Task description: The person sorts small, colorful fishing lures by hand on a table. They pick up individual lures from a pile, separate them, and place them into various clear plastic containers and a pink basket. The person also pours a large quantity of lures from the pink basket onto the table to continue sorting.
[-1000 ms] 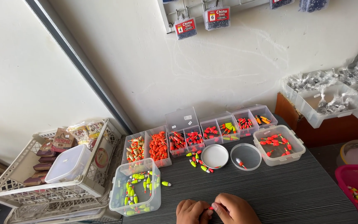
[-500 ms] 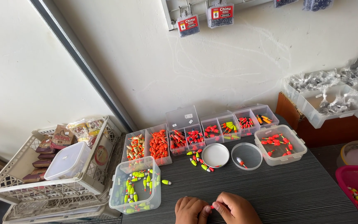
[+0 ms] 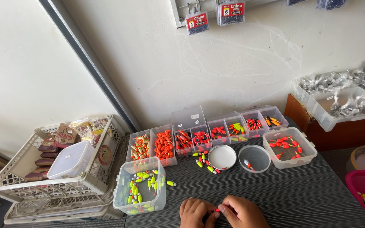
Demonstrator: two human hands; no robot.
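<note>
Bottom centre: our left hand (image 3: 196, 211) and right hand (image 3: 242, 211) pinch one small red float (image 3: 217, 210) together | sorted float trays (image 3: 199, 135) behind, within reach on surface (image 3: 300, 198).

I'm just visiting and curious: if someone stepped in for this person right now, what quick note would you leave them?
Left hand and right hand meet at the table's near edge, pinching one small red float between the fingertips.
Clear tub of yellow-green floats sits left of the hands; the compartment tray of sorted floats lies behind.
A few loose floats lie beside the round lid, unsorted. A round dish holds one float.
</note>
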